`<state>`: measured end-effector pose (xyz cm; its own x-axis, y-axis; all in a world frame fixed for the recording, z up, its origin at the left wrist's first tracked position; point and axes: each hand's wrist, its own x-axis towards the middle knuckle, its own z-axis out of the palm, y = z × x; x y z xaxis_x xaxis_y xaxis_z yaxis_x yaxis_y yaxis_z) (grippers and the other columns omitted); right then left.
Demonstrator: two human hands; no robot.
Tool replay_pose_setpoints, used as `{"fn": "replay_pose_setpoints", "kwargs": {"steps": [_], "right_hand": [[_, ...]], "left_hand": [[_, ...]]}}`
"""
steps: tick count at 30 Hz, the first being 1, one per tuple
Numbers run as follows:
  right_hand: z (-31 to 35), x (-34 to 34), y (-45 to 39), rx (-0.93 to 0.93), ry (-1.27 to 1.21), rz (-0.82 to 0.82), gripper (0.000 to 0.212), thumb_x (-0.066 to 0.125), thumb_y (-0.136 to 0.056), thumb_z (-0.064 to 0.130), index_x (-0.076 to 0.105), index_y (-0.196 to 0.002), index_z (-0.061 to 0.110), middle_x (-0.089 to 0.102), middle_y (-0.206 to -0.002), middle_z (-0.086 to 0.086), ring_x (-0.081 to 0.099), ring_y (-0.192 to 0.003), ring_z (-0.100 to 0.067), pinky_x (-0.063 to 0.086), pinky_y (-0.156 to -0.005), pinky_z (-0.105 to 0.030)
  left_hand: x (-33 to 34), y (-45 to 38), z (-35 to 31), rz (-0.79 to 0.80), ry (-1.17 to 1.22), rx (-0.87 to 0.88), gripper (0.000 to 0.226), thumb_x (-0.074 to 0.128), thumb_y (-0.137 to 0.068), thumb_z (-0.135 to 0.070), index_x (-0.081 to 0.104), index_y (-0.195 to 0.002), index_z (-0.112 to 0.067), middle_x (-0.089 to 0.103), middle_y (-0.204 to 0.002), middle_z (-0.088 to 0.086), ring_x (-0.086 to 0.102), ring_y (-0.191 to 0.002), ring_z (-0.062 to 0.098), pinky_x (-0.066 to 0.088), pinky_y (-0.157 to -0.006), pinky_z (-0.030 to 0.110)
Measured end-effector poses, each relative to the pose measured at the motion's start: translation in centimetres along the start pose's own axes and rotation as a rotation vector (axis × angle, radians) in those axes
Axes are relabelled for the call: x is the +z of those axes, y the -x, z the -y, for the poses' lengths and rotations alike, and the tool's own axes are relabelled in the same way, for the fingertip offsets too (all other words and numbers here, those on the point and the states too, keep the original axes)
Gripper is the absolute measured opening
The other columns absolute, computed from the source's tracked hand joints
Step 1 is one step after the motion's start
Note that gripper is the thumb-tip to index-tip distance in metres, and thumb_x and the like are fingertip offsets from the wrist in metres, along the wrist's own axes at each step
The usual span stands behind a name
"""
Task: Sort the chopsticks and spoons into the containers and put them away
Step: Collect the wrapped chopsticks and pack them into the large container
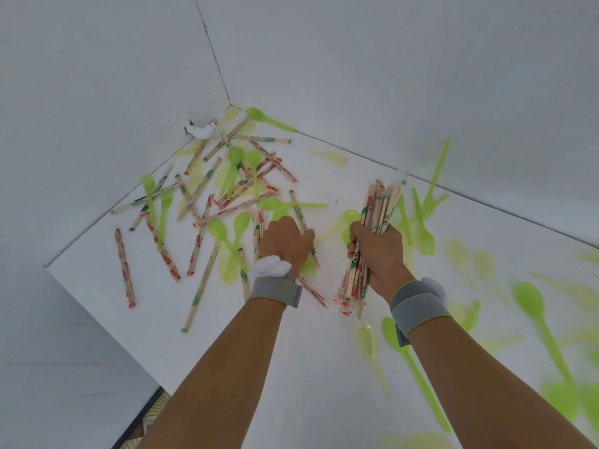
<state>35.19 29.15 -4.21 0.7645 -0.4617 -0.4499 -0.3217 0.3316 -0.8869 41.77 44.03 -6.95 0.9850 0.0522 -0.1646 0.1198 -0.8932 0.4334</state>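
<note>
Wrapped chopsticks [207, 192] and green plastic spoons [235, 163] lie scattered on a white table [291, 351], heaped toward the far left corner. My right hand [377, 251] grips a thick bundle of wrapped chopsticks [377, 209], held roughly upright. My left hand [285, 243] is down on the table with its fingers curled around a few chopsticks [299, 210] in the pile. More green spoons [531, 306] lie to the right. No containers are in view.
White walls meet at the far corner [228, 103], closing the table on two sides. The table's left edge [97, 315] drops to a floor with a patterned strip [152, 413]. Both wrists wear grey bands.
</note>
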Motion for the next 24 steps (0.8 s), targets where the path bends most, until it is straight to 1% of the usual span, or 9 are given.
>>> {"fn": "replay_pose_setpoints", "kwargs": {"steps": [3, 4, 7, 9, 11, 14, 17, 21, 24], "right_hand": [[-0.2, 0.0, 0.0, -0.007, -0.001, 0.002, 0.013, 0.063, -0.086, 0.001, 0.053, -0.087, 0.009, 0.049, -0.066, -0.008, 0.045, -0.047, -0.019, 0.043, -0.049, -0.029], [-0.2, 0.0, 0.0, -0.007, -0.005, 0.005, 0.013, 0.063, -0.087, 0.001, 0.053, -0.087, 0.009, 0.049, -0.066, -0.008, 0.045, -0.047, -0.019, 0.043, -0.049, -0.029], [-0.2, -0.2, 0.1, -0.003, -0.017, 0.019, 0.013, 0.065, -0.087, 0.002, 0.054, -0.088, 0.009, 0.049, -0.068, -0.01, 0.046, -0.048, -0.019, 0.044, -0.051, -0.031], [-0.1, -0.5, 0.2, -0.002, -0.026, 0.031, 0.014, 0.068, -0.088, 0.003, 0.055, -0.09, 0.009, 0.05, -0.069, -0.01, 0.047, -0.048, -0.02, 0.045, -0.052, -0.031], [0.0, -0.9, 0.3, 0.001, -0.041, 0.034, 0.017, 0.073, -0.088, 0.008, 0.057, -0.093, 0.009, 0.052, -0.068, -0.008, 0.048, -0.048, -0.02, 0.046, -0.051, -0.031], [0.3, -1.3, 0.6, 0.006, -0.079, 0.017, 0.022, 0.079, -0.088, 0.015, 0.058, -0.096, 0.009, 0.055, -0.067, -0.007, 0.049, -0.048, -0.02, 0.048, -0.051, -0.03], [0.8, -1.8, 1.0, 0.01, -0.111, -0.004, 0.026, 0.08, -0.088, 0.019, 0.058, -0.098, 0.01, 0.056, -0.068, -0.007, 0.05, -0.05, -0.021, 0.049, -0.052, -0.031], [1.1, -2.6, 1.5, 0.006, -0.122, -0.045, 0.033, 0.081, -0.087, 0.024, 0.062, -0.107, 0.006, 0.063, -0.073, -0.006, 0.055, -0.057, -0.022, 0.051, -0.058, -0.033], [1.3, -3.1, 2.1, 0.015, -0.134, -0.063, 0.041, 0.081, -0.087, 0.029, 0.063, -0.116, 0.006, 0.07, -0.085, -0.007, 0.061, -0.065, -0.022, 0.055, -0.068, -0.036]], "left_hand": [[0.5, 0.0, -0.5, -0.004, 0.016, -0.003, 0.045, 0.065, -0.082, -0.053, 0.066, -0.079, -0.008, 0.065, -0.074, 0.009, 0.064, -0.066, 0.032, 0.05, -0.057, 0.033], [0.7, -0.1, -0.5, 0.003, 0.029, -0.003, 0.041, 0.065, -0.082, -0.048, 0.066, -0.077, -0.007, 0.065, -0.072, 0.009, 0.065, -0.065, 0.032, 0.05, -0.056, 0.033], [0.4, 0.0, -0.7, 0.015, 0.124, -0.066, 0.029, 0.063, -0.077, -0.031, 0.068, -0.073, -0.003, 0.062, -0.064, 0.009, 0.065, -0.059, 0.032, 0.04, -0.048, 0.025], [-0.2, 0.3, -1.3, 0.004, 0.207, -0.108, 0.025, 0.065, -0.074, -0.027, 0.069, -0.067, -0.003, 0.06, -0.057, 0.008, 0.055, -0.048, 0.026, 0.039, -0.048, 0.024], [-1.1, 0.9, -2.2, -0.002, 0.283, -0.115, 0.026, 0.066, -0.075, -0.025, 0.068, -0.062, -0.003, 0.052, -0.051, 0.004, 0.046, -0.045, 0.021, 0.037, -0.049, 0.024], [-1.8, 2.3, -3.3, 0.022, 0.399, -0.051, 0.025, 0.067, -0.076, -0.025, 0.071, -0.066, -0.003, 0.058, -0.055, 0.0, 0.05, -0.052, 0.021, 0.046, -0.055, 0.03], [-2.2, 3.9, -4.0, 0.057, 0.514, 0.065, 0.02, 0.067, -0.073, -0.033, 0.075, -0.071, -0.015, 0.069, -0.064, -0.005, 0.065, -0.064, 0.016, 0.055, -0.066, 0.031], [-2.4, 6.0, -4.5, 0.125, 0.549, 0.208, 0.011, 0.072, -0.082, -0.023, 0.078, -0.079, -0.014, 0.065, -0.061, -0.005, 0.058, -0.057, 0.007, 0.049, -0.061, 0.021], [-2.5, 7.4, -4.7, 0.146, 0.594, 0.244, 0.011, 0.071, -0.085, -0.019, 0.077, -0.079, -0.011, 0.06, -0.055, -0.006, 0.049, -0.05, 0.002, 0.043, -0.055, 0.014]]}}
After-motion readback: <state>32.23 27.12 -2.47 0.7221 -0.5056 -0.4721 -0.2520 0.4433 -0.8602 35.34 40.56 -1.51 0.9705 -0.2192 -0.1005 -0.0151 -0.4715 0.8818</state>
